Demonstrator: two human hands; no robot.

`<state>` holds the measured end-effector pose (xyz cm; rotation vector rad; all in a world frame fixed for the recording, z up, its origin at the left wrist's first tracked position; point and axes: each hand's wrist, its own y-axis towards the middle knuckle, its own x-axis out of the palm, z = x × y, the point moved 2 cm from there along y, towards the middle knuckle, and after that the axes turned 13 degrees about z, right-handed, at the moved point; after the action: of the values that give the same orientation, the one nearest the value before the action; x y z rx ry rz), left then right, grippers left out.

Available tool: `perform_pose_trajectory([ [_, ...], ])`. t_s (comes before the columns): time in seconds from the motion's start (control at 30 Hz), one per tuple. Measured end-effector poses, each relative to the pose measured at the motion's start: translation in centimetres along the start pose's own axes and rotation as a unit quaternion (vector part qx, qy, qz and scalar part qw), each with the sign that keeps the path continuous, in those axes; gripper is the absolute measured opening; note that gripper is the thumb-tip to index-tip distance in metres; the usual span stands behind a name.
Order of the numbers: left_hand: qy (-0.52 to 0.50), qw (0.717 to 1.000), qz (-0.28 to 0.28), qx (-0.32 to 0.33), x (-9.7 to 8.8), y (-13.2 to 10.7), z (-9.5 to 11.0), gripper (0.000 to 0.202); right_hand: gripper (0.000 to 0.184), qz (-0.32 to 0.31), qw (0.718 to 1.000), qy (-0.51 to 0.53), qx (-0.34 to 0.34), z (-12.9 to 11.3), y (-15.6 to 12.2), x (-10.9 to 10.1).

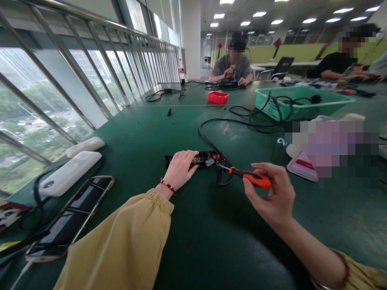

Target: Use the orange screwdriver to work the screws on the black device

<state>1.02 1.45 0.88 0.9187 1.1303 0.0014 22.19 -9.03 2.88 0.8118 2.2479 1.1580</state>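
A black, narrow device with its inner parts and wires exposed (208,158) lies on the green table, with a black cord running from its right end. Over its left part, my left hand (180,169) is closed, holding it against the table. My right hand (273,193) grips the orange and black handle of a screwdriver (252,177) between thumb and fingers. The thin shaft points left, with its tip at the wires on the device's right end. Whether the tip touches a screw is too small to tell.
A green basket (302,113) with black cable and a small red tray (218,98) stand farther back. A phone (74,217) and a white power bank (71,173) lie left, beside the railing (99,76). Across the table sits a person (232,64); another works at right.
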Motion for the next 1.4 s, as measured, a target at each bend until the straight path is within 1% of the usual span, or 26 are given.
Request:
perform_pose_trajectory([
  [0.07,0.001,1.0,0.0,-0.001,0.0,0.01,-0.03,0.029,0.018,-0.035,0.999,-0.025,0.018,0.03,-0.03,0.07],
  [0.1,0.002,1.0,0.0,-0.001,0.0,0.02,-0.04,0.029,0.017,-0.04,0.999,-0.03,0.019,0.0,-0.01,0.07],
  [0.2,-0.001,1.0,0.0,-0.002,-0.05,0.04,0.0,0.029,0.029,-0.001,1.0,-0.003,-0.007,-0.2,0.17,-0.04],
  [0.27,-0.003,1.0,-0.001,-0.004,-0.1,0.05,0.04,0.029,0.031,0.015,1.0,0.008,-0.021,-0.32,0.26,-0.06],
  [0.37,-0.003,1.0,0.003,-0.003,-0.13,0.05,0.07,0.029,0.018,-0.021,1.0,-0.02,0.01,-0.34,0.25,0.05],
  [0.43,-0.002,1.0,0.004,-0.002,-0.12,0.03,0.06,0.029,0.015,-0.033,0.999,-0.035,0.017,-0.4,0.25,0.08],
  [0.57,-0.005,1.0,0.004,-0.001,-0.1,-0.02,0.03,0.029,0.032,0.014,1.0,-0.005,-0.023,-0.58,0.37,-0.04],
  [0.63,-0.006,1.0,0.006,0.0,-0.11,-0.03,0.03,0.029,0.03,0.002,1.0,-0.001,-0.009,-0.47,0.32,-0.02],
  [0.73,-0.009,1.0,0.008,-0.001,-0.13,-0.03,0.07,0.029,0.019,-0.042,0.999,-0.028,0.017,-0.25,0.08,0.07],
  [0.8,-0.011,1.0,0.007,-0.001,-0.15,-0.01,0.09,0.029,0.023,-0.032,0.999,-0.029,0.013,-0.21,0.03,0.03],
  [0.87,-0.011,1.0,0.006,-0.001,-0.18,0.0,0.09,0.029,0.033,-0.001,1.0,-0.016,0.001,-0.28,0.13,-0.05],
  [0.9,-0.011,1.0,0.006,-0.002,-0.19,0.0,0.09,0.029,0.034,0.009,1.0,-0.015,-0.001,-0.33,0.21,-0.08],
  [0.97,-0.011,1.0,0.004,-0.004,-0.22,0.01,0.1,0.029,0.025,-0.002,1.0,-0.026,0.001,-0.46,0.34,-0.02],
  [1.03,-0.01,1.0,0.003,-0.006,-0.26,0.02,0.13,0.028,0.012,-0.033,0.999,-0.043,0.006,-0.56,0.37,0.09],
  [1.07,-0.01,1.0,0.003,-0.007,-0.28,0.02,0.16,0.028,0.011,-0.044,0.998,-0.046,0.008,-0.57,0.33,0.14],
  [1.1,-0.009,1.0,0.003,-0.006,-0.3,0.03,0.18,0.028,0.014,-0.044,0.998,-0.045,0.007,-0.55,0.29,0.15],
  [1.2,-0.006,1.0,0.002,-0.003,-0.3,0.06,0.23,0.029,0.033,0.003,1.0,-0.027,0.004,-0.35,0.17,-0.01],
  [1.23,-0.006,1.0,0.001,-0.002,-0.28,0.06,0.23,0.029,0.035,0.009,1.0,-0.023,0.004,-0.26,0.15,-0.06],
  [1.27,-0.005,1.0,0.0,0.0,-0.25,0.06,0.22,0.029,0.032,0.001,1.0,-0.021,0.008,-0.19,0.14,-0.05],
  [1.3,-0.002,1.0,-0.001,0.0,-0.21,0.05,0.19,0.03,0.026,-0.022,0.999,-0.023,0.016,-0.13,0.14,-0.01],
  [1.37,0.008,1.0,-0.005,-0.001,-0.09,0.03,0.13,0.031,0.014,-0.089,0.995,-0.028,0.03,-0.1,0.13,0.17],
  [1.4,0.016,1.0,-0.008,-0.003,-0.02,0.01,0.11,0.031,0.011,-0.124,0.991,-0.03,0.034,-0.13,0.12,0.29],
])
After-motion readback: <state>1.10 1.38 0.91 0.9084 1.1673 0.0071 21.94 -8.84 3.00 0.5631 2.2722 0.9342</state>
